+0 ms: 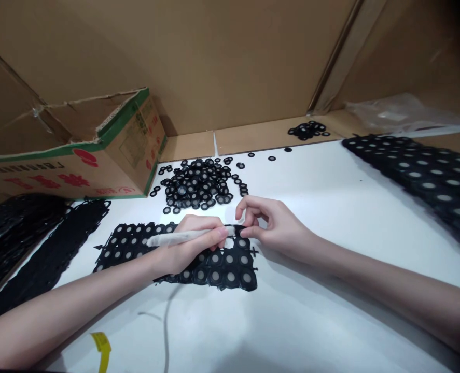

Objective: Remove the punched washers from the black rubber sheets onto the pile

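My left hand (198, 235) is closed round a white pen-like tool (171, 238), its tip pointing right at the upper right part of a black sheet (216, 274). Rows of round pieces with pale grey centres cover the sheet, and a white gap shows close to the tool's tip. Coming from the right, my right hand (266, 223) has its thumb and curled fingers closed at the sheet's upper right corner; the index finger is bent above it. Behind both hands lies a heap of small black rings with pale centres (198, 181). My left hand and forearm hide part of the sheet.
An open cardboard box (128, 150) stands at the left, with black sheets (51, 254) before it. More dotted black sheets (420, 176) lie at the right. A smaller ring pile (307, 130) and clear plastic (401, 114) are at the back. A grey cable (166, 326) crosses the front.
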A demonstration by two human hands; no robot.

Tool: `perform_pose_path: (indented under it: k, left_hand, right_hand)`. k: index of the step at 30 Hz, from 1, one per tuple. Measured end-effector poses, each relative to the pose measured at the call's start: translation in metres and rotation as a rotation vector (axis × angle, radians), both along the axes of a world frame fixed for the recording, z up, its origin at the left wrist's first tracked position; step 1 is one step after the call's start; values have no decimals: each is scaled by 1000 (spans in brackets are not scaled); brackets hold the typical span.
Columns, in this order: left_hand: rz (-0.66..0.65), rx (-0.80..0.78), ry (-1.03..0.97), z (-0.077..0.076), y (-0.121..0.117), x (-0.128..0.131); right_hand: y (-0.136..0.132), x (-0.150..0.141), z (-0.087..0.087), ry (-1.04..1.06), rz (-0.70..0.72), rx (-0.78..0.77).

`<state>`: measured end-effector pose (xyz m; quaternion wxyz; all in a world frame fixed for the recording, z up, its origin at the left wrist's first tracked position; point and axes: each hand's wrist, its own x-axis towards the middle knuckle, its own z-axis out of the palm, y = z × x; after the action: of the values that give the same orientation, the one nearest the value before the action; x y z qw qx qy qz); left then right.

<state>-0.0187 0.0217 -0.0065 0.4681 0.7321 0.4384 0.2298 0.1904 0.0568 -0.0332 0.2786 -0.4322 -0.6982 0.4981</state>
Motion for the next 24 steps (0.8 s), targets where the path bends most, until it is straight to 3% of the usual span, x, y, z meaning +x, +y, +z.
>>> perform_pose_path:
  k: [8,9,11,13,15,19,24]
  left_hand:
    - [-79,26,44,-7,1,-3]
    - [-78,25,44,-7,1,-3]
    - [-68,19,35,-6,1,-2]
    - [-62,10,22,-5,1,-2]
    - [-54,-7,9,-3,1,-1]
    - [-16,-55,-21,-4,1,-1]
    - [-7,-69,-54,-9,2,-3]
  right_hand:
    - [-3,-1,9,-29,43,60]
    - [5,4,11,-55,55,100]
    - [30,23,14,-171,-64,317]
    - [66,47,12,-409,-327,576]
    - [103,70,7,-719,-487,731]
    - [148,90,-6,-1045,-453,715]
    - [154,87,-10,-1104,-470,732]
